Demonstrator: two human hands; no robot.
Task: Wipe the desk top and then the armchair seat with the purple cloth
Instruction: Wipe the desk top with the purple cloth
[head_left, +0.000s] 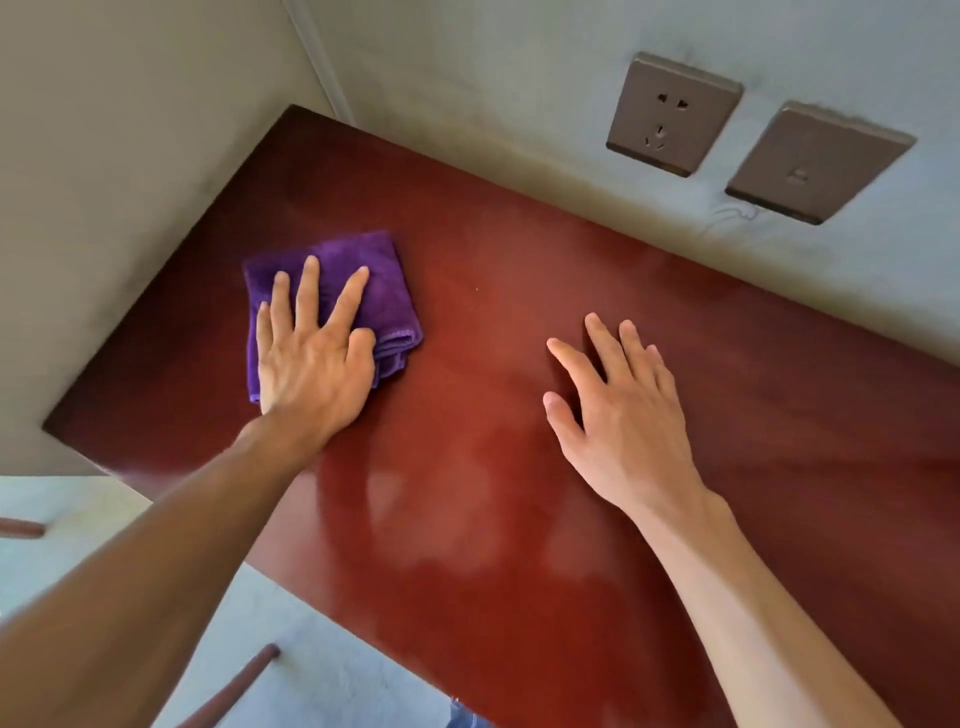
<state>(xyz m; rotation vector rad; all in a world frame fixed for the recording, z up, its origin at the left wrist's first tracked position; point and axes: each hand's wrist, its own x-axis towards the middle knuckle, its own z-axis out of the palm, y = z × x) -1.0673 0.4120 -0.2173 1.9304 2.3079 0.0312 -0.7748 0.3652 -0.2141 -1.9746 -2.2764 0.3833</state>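
A person's left hand (311, 358), fingers spread, presses a folded purple cloth (387, 291) on the red-brown desk top (467, 519) near its far left corner, right hand (618, 421) flat and empty; wiping well likely needs even, overlapping strokes rightward.

Purple cloth (363, 280) on glossy reddish-brown desk top (519, 322); wall plates (674, 113) seemingly grey-brown.

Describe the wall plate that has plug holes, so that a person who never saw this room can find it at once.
Start at the red-brown desk top and look up the pale wall behind its far edge, on the right side. Two grey-brown square plates sit there side by side. The socket is the left one: it shows several plug holes, while the neighbouring plate is plain except for one small slot.
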